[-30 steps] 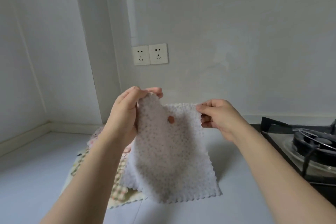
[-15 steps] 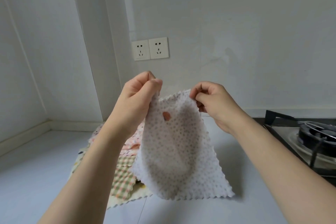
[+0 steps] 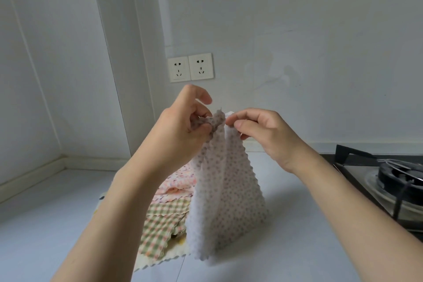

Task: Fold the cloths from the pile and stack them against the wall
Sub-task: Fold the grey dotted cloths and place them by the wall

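A white dotted cloth [image 3: 229, 199] with scalloped edges hangs in the air over the counter, doubled lengthwise. My left hand [image 3: 180, 133] pinches one top corner, bunched between thumb and fingers. My right hand [image 3: 263, 135] pinches the other top corner right beside it, so the two corners almost meet. Below and behind the hanging cloth lies the pile of cloths [image 3: 169, 210]: pink patterned ones, a green-and-orange checked one and a cream one at the bottom. My left forearm covers part of the pile.
The light counter [image 3: 57, 224] runs to the wall [image 3: 297, 52] behind, with a corner at the left. A double wall socket [image 3: 190, 67] sits above the pile. A gas hob with a black burner [image 3: 398, 178] takes up the right side.
My hands have come together, bringing the cloth's two top corners side by side. The cloth went from spread open to hanging folded in a narrow drape.
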A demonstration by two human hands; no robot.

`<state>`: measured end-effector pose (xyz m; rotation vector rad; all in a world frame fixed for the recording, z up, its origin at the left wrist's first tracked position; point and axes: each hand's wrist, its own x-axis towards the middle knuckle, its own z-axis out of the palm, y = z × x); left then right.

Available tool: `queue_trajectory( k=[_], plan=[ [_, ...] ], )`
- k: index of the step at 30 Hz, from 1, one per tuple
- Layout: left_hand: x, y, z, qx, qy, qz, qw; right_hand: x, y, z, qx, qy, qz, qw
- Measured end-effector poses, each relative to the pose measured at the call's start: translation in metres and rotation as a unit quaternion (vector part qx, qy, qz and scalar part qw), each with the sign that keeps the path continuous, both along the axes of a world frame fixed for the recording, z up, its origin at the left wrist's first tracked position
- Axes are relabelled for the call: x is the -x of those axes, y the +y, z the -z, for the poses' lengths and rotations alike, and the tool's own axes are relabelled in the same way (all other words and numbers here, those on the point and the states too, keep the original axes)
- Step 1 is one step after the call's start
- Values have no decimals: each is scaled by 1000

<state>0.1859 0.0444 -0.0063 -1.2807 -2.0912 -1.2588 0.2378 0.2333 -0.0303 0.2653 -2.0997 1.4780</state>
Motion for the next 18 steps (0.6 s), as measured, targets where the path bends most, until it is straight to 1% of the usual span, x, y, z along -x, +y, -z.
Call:
queue_trajectory(
  k=[4, 7, 14, 18],
  plan=[
    [-3, 0, -1, -14, -17, 20, 1000, 1, -2, 0, 9, 5, 9, 1000],
    [-2, 1, 0, -8, -33, 22, 999, 1, -1, -1, 23, 10, 10, 1000],
    [-3, 6, 4, 11, -21, 13, 1000, -2, 1, -3, 31, 8, 10, 999],
    [-3, 7, 3, 32, 5, -20, 999, -3, 1, -5, 32, 13, 7, 999]
  ],
)
